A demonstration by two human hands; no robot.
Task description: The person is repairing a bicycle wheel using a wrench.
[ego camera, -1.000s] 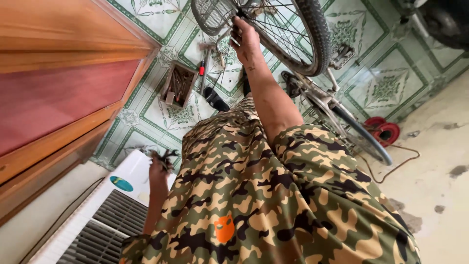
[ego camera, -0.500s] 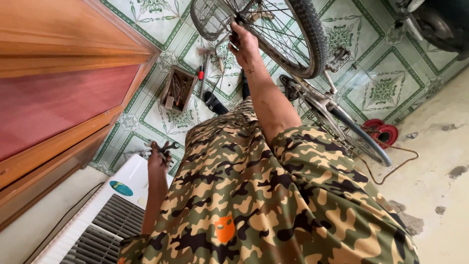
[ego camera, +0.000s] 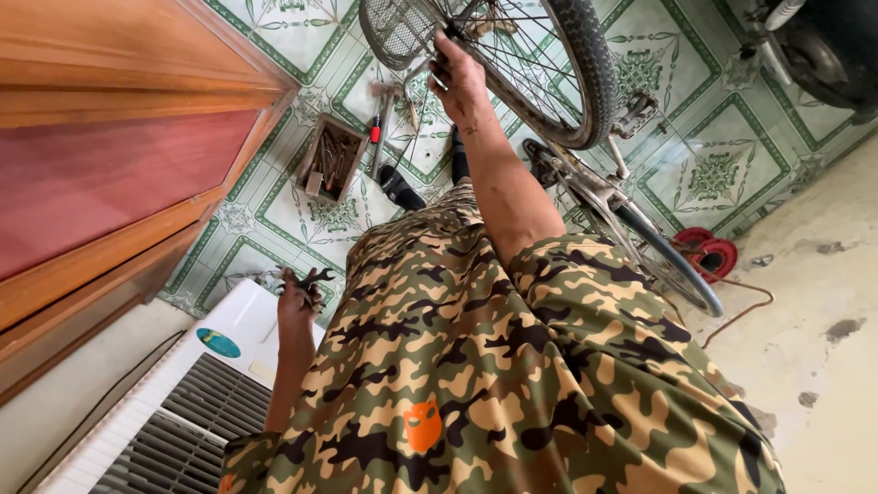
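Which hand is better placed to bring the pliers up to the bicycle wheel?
Left, probably. The left hand already grips the pliers low by the white fan, while the right hand is occupied, reaching up against the wheel.

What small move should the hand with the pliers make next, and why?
Probably bring the left hand and its pliers up to the bicycle wheel: the right hand already grips there at the spokes, while the pliers are held low, apart from the wheel.
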